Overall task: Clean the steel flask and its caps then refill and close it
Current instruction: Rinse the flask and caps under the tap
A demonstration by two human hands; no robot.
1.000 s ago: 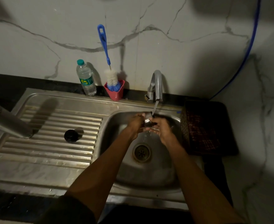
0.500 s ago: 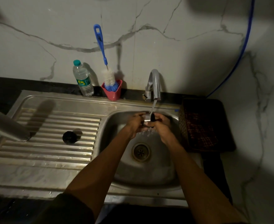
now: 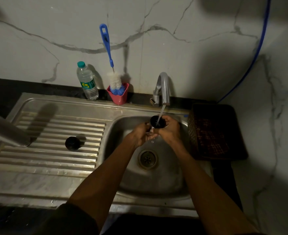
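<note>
steel flask [image 3: 6, 131] cut off at the left edge of the frame, cap [image 3: 157, 122] partly hidden by the right hand [image 3: 169, 131]

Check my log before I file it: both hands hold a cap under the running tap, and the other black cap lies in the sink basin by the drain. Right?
Not quite. The head view shows the other black cap on the ribbed drainboard, not in the basin. Both hands, left hand and right hand, do hold a cap under the tap.

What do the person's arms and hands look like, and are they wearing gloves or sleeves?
No gloves: the left hand and the right hand are bare. I can make out no rings, watch or bracelets in the dim light. Both forearms are bare too. A dark sleeve shows at the bottom of the picture on the left arm. The right arm leaves the picture before any sleeve shows.
</note>
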